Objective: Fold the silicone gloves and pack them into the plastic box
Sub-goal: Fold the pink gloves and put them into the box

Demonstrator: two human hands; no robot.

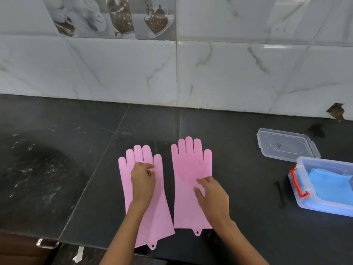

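Gloves of soft pink silicone lie flat and side by side on the dark, polished stone tabletop (238, 236), fingers pointing toward the white marble-veined wall tiles (229, 73). The right glove (191, 169) shows a round, finely nubbed scrubbing patch on its palm and a small hanging tab with a hole at the cuff. Just beside it on its left, the left glove (158, 217) looks smooth, its flared cuff reaching the tabletop edge. The left hand (142, 183) rests on the left glove, fingers loosely bent, grasping nothing; the right hand (213, 197) lies released on the right glove. Well right of the right glove stands a clear plastic box (303, 199) with an orange latch (298, 182), blue folded material (330, 186) inside. Beyond it lies its transparent lid (286, 144). No writing is legible.
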